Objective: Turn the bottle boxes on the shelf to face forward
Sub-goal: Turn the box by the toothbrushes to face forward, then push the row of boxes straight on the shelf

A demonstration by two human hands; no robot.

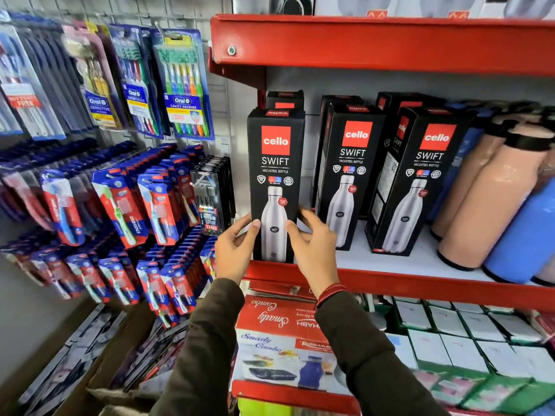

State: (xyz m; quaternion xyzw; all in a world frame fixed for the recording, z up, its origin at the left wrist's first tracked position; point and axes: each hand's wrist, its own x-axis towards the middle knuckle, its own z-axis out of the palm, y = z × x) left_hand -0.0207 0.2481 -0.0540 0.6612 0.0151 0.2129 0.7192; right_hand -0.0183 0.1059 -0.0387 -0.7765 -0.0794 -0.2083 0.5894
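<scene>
Two hands around leftmost box

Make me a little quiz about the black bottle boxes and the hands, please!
1. True or false: both hands, the left hand and the right hand, are on the leftmost box.
2. How many black boxes stand in the front row of the shelf? A) one B) three C) six
3. Fill in: the rightmost box is turned so that its ____ panel also shows.

Key
1. True: one hand grips each side near the bottom.
2. B: the leftmost box, the middle box and the rightmost box.
3. Side: it stands angled, not facing straight forward.
</scene>
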